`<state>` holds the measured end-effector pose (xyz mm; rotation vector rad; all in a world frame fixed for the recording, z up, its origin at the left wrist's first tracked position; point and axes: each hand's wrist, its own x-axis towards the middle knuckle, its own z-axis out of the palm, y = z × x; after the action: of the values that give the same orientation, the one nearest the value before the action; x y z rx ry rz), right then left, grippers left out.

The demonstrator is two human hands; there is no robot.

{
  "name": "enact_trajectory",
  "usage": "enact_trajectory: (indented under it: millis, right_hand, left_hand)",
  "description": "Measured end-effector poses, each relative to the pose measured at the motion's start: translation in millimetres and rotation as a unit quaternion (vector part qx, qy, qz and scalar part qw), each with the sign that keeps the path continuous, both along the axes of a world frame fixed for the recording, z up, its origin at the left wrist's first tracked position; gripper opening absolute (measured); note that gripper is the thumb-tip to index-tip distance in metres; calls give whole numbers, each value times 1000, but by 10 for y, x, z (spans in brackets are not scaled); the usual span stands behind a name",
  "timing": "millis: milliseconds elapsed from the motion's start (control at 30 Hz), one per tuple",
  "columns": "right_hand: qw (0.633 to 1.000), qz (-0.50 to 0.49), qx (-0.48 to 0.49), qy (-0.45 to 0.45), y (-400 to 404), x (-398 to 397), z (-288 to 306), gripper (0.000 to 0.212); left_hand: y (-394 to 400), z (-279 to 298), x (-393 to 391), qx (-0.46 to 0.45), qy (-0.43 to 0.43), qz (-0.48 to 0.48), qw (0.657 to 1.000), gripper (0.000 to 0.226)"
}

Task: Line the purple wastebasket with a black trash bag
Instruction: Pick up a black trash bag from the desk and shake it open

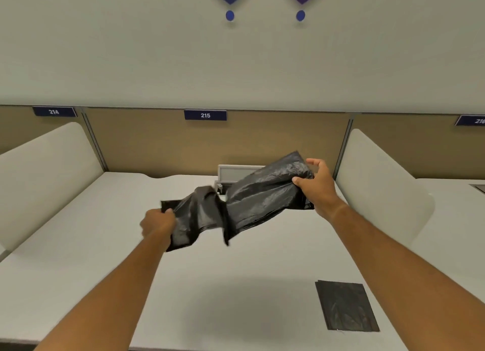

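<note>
A crumpled black trash bag (249, 198) hangs in the air above a white desk (210, 285), stretched between both hands. My left hand (157, 223) is closed on its lower left end. My right hand (315, 186) grips its upper right end, thumb on the front and fingers curled over the top. The bag is twisted in the middle and partly unfolded. No purple wastebasket is in view.
A flat stack of folded black bags (346, 306) lies on the desk at the front right. A grey cable hatch (236, 173) stands open at the back. White dividers (378, 188) flank the desk; a tan panel carries sign 215 (205, 115).
</note>
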<state>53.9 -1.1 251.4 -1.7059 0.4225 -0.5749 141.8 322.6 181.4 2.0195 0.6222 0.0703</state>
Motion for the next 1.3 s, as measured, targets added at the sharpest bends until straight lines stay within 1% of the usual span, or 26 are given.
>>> enact_trajectory:
  millis: [67, 100, 133, 167, 200, 233, 267, 333, 400, 500, 600, 633, 700, 733, 767, 833, 900, 1000, 1100, 1167, 1267, 1300]
  right_hand:
    - [1000, 19, -8, 0, -32, -42, 18, 56]
    - [999, 39, -11, 1, -5, -49, 28, 58]
    - [998, 60, -14, 5, 49, -39, 38, 60]
    - [997, 77, -20, 10, 122, -17, 48, 61]
    - [995, 92, -29, 12, 214, 15, 62, 61]
    - [993, 108, -41, 12, 311, 48, 82, 59]
    - [991, 120, -56, 10, 406, 80, 104, 58]
    - [986, 140, -92, -5, 562, 123, 155, 56]
    - [980, 160, -119, -22, 658, 133, 197, 56]
    - [972, 192, -134, -24, 698, 120, 242, 58]
    - [968, 220, -119, -14, 702, 86, 257, 64]
    - [967, 230, -112, -11, 717, 74, 254, 65]
    - [966, 243, -88, -5, 755, 68, 239, 64]
    - [966, 248, -69, -2, 774, 72, 233, 62]
    - [967, 250, -47, 1, 792, 79, 229, 59]
    - [968, 251, -3, 4, 823, 85, 219, 49]
    - [967, 255, 17, 1, 858, 82, 201, 38]
    - [965, 260, 26, -6, 946, 56, 180, 33]
    - [961, 272, 44, -11, 1097, 38, 167, 25]
    - [953, 301, 35, -9, 1267, 20, 135, 21]
    - [933, 360, 7, 0, 1641, -63, 34, 18]
    - [927, 375, -5, 3, 1785, -100, -4, 18]
  left_hand:
    - [79, -5, -13, 78, 42, 34, 995, 44]
    - [49, 30, -26, 98, 38, 36, 994, 47]
    - [-34, 95, -48, 94, 8, 18, 995, 47]
    - [-158, 180, -82, 68, -41, -22, 997, 42]
    - [-313, 279, -116, 25, -93, -78, 992, 32]
    - [-492, 392, -170, -24, -130, -139, 982, 22]
    - [-677, 522, -238, -71, -147, -196, 967, 20]
    - [-1007, 781, -343, -150, -146, -282, 936, 30]
    - [-1227, 954, -400, -192, -142, -316, 918, 36]
    - [-1324, 1056, -419, -197, -138, -287, 927, 38]
    - [-1290, 1068, -427, -193, -132, -247, 940, 45]
    - [-1270, 1065, -435, -191, -130, -238, 943, 43]
    - [-1221, 1046, -456, -185, -128, -224, 948, 25]
    - [-1192, 1038, -468, -183, -128, -217, 950, 15]
    - [-1162, 1034, -485, -183, -128, -210, 952, 10]
    - [-1098, 1023, -504, -196, -127, -200, 952, 11]
    - [-1033, 1016, -534, -220, -124, -189, 949, 13]
    - [-867, 1004, -613, -233, -142, -154, 950, 14]
    - [-561, 976, -712, -193, -178, -91, 961, 13]
    - [-313, 927, -792, -161, -189, -47, 968, 14]
    - [4, 833, -958, -131, -167, -18, 977, 7]
    - [96, 801, -1021, -133, -154, -14, 979, 11]
